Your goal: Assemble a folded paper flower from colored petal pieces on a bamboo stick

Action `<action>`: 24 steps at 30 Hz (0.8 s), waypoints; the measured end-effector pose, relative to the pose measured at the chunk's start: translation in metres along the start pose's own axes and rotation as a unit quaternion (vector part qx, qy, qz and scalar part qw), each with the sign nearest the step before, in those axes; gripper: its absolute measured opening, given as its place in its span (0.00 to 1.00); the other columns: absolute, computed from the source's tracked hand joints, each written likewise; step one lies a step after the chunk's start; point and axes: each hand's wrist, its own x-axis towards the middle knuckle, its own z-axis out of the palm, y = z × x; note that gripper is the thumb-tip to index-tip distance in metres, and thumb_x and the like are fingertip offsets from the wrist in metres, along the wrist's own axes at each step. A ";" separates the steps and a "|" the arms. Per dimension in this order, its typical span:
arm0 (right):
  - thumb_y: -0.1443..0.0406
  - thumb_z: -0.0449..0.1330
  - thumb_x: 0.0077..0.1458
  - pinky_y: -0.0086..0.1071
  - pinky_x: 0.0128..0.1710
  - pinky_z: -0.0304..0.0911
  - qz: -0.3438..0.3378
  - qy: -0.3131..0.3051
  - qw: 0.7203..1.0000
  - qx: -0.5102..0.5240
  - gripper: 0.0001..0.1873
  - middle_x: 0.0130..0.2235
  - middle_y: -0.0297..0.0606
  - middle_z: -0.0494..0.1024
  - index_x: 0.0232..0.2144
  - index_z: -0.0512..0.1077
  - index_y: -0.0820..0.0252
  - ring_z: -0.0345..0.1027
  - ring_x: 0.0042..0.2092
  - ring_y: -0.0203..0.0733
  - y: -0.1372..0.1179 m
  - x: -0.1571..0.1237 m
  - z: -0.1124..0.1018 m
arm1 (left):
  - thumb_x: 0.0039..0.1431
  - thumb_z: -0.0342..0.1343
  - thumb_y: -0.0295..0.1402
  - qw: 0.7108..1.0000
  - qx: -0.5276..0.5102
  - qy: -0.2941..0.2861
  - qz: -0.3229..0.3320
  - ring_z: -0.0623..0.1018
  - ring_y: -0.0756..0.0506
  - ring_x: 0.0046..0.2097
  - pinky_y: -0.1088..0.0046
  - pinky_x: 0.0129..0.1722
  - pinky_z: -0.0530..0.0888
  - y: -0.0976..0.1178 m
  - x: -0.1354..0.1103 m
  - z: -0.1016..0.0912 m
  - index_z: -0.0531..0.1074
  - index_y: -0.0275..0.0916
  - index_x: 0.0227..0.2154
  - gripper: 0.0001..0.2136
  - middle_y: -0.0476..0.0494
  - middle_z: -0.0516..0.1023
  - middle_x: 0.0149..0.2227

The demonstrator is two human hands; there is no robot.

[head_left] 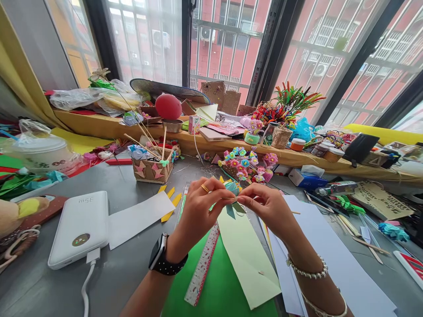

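Pinching a small folded paper piece, teal and green, between the closed fingertips of left hand and right hand, just above the pale green paper strip. Smooth, flat and long, that strip. Left of the strip, a dotted ruler and a white power bank. Far behind the strip, a woven basket full of thin wooden sticks.

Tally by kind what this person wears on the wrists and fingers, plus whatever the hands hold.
Black smartwatch: 1
Gold finger ring: 1
Silver bracelets: 2
Small teal-and-green folded paper piece, pinched: 1
Total: 5
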 end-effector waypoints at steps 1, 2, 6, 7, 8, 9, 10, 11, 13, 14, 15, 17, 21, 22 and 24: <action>0.59 0.59 0.49 0.28 0.26 0.60 -0.003 -0.006 1.000 -0.007 0.10 0.26 0.35 0.73 0.24 0.73 0.61 0.65 0.28 0.36 0.000 0.000 0.000 | 0.55 0.52 0.31 1.000 0.004 0.002 0.004 0.70 0.46 0.34 0.67 0.37 0.60 0.000 0.000 0.000 0.74 0.42 0.28 0.06 0.48 0.73 0.29; 0.59 0.58 0.50 0.28 0.26 0.60 -0.007 -0.012 1.000 -0.012 0.10 0.26 0.36 0.73 0.24 0.73 0.60 0.65 0.29 0.36 0.001 0.000 -0.001 | 0.55 0.52 0.31 1.000 0.008 0.004 0.008 0.70 0.46 0.33 0.67 0.37 0.60 0.000 0.000 0.000 0.74 0.42 0.28 0.06 0.48 0.73 0.29; 0.60 0.58 0.51 0.28 0.26 0.60 -0.017 -0.015 1.000 -0.001 0.10 0.27 0.36 0.73 0.25 0.73 0.60 0.65 0.30 0.37 0.002 0.001 0.001 | 0.55 0.52 0.31 1.000 0.015 0.008 0.009 0.70 0.47 0.33 0.67 0.37 0.60 -0.001 -0.001 0.000 0.74 0.42 0.28 0.06 0.48 0.73 0.29; 0.60 0.57 0.51 0.27 0.26 0.60 -0.021 -0.013 1.000 0.002 0.10 0.27 0.36 0.73 0.25 0.73 0.60 0.65 0.29 0.36 0.002 0.001 0.002 | 0.55 0.52 0.31 1.000 0.014 0.009 0.006 0.70 0.47 0.33 0.67 0.37 0.60 -0.001 -0.001 0.000 0.74 0.42 0.28 0.05 0.48 0.73 0.29; 0.61 0.57 0.51 0.27 0.26 0.59 -0.026 -0.010 1.000 0.001 0.10 0.26 0.35 0.72 0.24 0.72 0.61 0.64 0.29 0.36 0.001 0.001 0.003 | 0.55 0.52 0.31 1.000 0.012 0.011 0.002 0.70 0.47 0.33 0.67 0.37 0.60 -0.001 -0.001 -0.001 0.73 0.42 0.28 0.05 0.48 0.73 0.29; 0.61 0.57 0.52 0.27 0.25 0.58 -0.032 -0.005 0.999 -0.005 0.10 0.26 0.35 0.72 0.23 0.71 0.61 0.64 0.28 0.35 0.000 0.000 0.004 | 0.54 0.53 0.31 1.000 0.008 0.013 -0.004 0.70 0.47 0.33 0.67 0.38 0.60 -0.001 -0.001 -0.001 0.73 0.42 0.28 0.05 0.49 0.73 0.29; 0.62 0.56 0.52 0.27 0.25 0.57 -0.039 -0.001 0.999 -0.014 0.10 0.25 0.34 0.71 0.23 0.70 0.61 0.63 0.28 0.35 0.000 0.000 0.005 | 0.54 0.53 0.31 1.000 0.003 0.013 -0.011 0.70 0.47 0.33 0.67 0.38 0.61 0.000 -0.001 -0.001 0.73 0.42 0.28 0.05 0.49 0.73 0.28; 0.62 0.56 0.53 0.26 0.25 0.57 -0.046 0.003 0.999 -0.023 0.10 0.25 0.34 0.70 0.23 0.70 0.61 0.62 0.28 0.34 -0.001 0.000 0.005 | 0.54 0.53 0.31 1.000 -0.006 0.014 -0.020 0.70 0.47 0.33 0.67 0.39 0.61 0.000 -0.001 -0.002 0.73 0.42 0.28 0.05 0.49 0.72 0.28; 0.63 0.55 0.54 0.26 0.25 0.57 -0.059 0.010 0.998 -0.037 0.10 0.25 0.34 0.69 0.24 0.69 0.61 0.61 0.28 0.34 -0.002 0.000 0.006 | 0.53 0.54 0.31 0.998 -0.033 0.027 -0.039 0.70 0.47 0.35 0.67 0.40 0.62 0.001 -0.001 -0.001 0.73 0.42 0.28 0.03 0.48 0.71 0.30; 0.63 0.54 0.54 0.26 0.25 0.57 -0.065 0.013 0.997 -0.042 0.10 0.25 0.34 0.69 0.24 0.68 0.61 0.61 0.28 0.34 -0.002 0.000 0.006 | 0.52 0.55 0.32 0.996 -0.050 0.040 -0.055 0.70 0.46 0.38 0.67 0.41 0.63 0.001 -0.001 0.000 0.73 0.42 0.29 0.03 0.47 0.70 0.32; 0.63 0.54 0.54 0.27 0.25 0.57 -0.070 0.016 0.996 -0.046 0.10 0.25 0.34 0.69 0.24 0.68 0.61 0.61 0.28 0.35 -0.002 0.000 0.006 | 0.50 0.57 0.33 0.993 -0.069 0.057 -0.077 0.69 0.45 0.41 0.67 0.41 0.64 0.000 0.000 0.001 0.72 0.42 0.32 0.05 0.46 0.69 0.36; 0.63 0.53 0.55 0.27 0.25 0.56 -0.078 0.023 0.995 -0.053 0.09 0.26 0.35 0.69 0.25 0.68 0.60 0.61 0.28 0.35 -0.002 -0.001 0.006 | 0.44 0.61 0.35 0.979 -0.118 0.089 -0.139 0.65 0.42 0.48 0.67 0.42 0.65 -0.003 0.000 0.004 0.68 0.42 0.40 0.17 0.42 0.65 0.45; 0.64 0.53 0.55 0.27 0.24 0.56 -0.090 0.033 0.994 -0.059 0.09 0.26 0.34 0.68 0.25 0.68 0.60 0.60 0.28 0.35 -0.004 -0.002 0.006 | 0.38 0.64 0.39 0.899 -0.338 0.029 -0.277 0.64 0.40 0.52 0.66 0.43 0.66 -0.011 -0.001 0.009 0.56 0.44 0.51 0.35 0.39 0.57 0.54; 0.64 0.53 0.55 0.27 0.24 0.56 -0.095 0.034 0.993 -0.060 0.09 0.26 0.34 0.68 0.25 0.67 0.60 0.60 0.28 0.35 -0.004 -0.003 0.006 | 0.39 0.64 0.39 0.866 -0.400 -0.005 -0.300 0.65 0.40 0.51 0.66 0.44 0.66 -0.012 -0.001 0.010 0.56 0.44 0.52 0.35 0.38 0.58 0.54; 0.65 0.54 0.55 0.27 0.25 0.57 -0.102 0.038 0.992 -0.063 0.08 0.26 0.34 0.67 0.25 0.67 0.61 0.60 0.28 0.35 -0.005 -0.003 0.006 | 0.42 0.61 0.42 0.804 -0.491 -0.050 -0.331 0.67 0.40 0.50 0.66 0.45 0.65 -0.014 -0.001 0.011 0.58 0.43 0.50 0.31 0.39 0.61 0.54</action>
